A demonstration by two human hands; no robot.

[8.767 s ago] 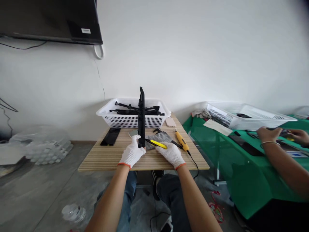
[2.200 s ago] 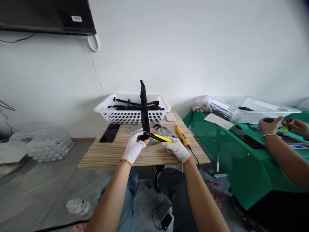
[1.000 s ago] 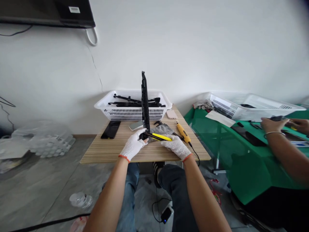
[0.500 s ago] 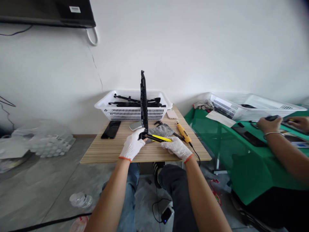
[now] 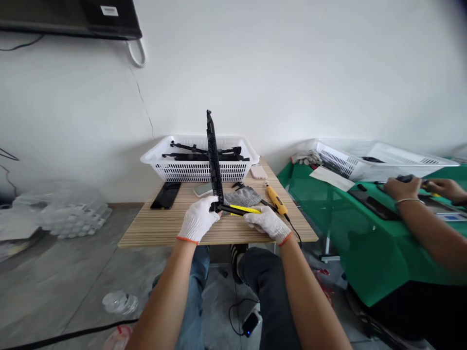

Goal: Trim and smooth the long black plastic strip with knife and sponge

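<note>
My left hand point(image 5: 200, 218), in a white knit glove with an orange cuff, is closed around the lower end of a long black plastic part point(image 5: 213, 160). The part stands nearly upright, its top leaning slightly left. A yellow and black utility knife point(image 5: 245, 209) is gripped in my right hand point(image 5: 268, 222), gloved the same way. Its front end points left and meets the bottom of the part near my left fingers; I cannot make out the blade. Behind the knife lies a grey cloth point(image 5: 243, 196), with a yellow corded tool point(image 5: 276, 198) to its right.
A white basket point(image 5: 171, 171) with several black parts stands at the table's back. On the striped wooden table point(image 5: 146, 232) lie a black phone point(image 5: 166, 195), a light-coloured device point(image 5: 203, 189) and a pink phone-like item point(image 5: 258, 171). At right, another person's hands point(image 5: 404, 188) work over a green table point(image 5: 324, 209).
The black part's top has tilted left, and its lower end stays in my left hand. My right hand keeps the knife nearly in place. The other person's hands have drawn closer together.
</note>
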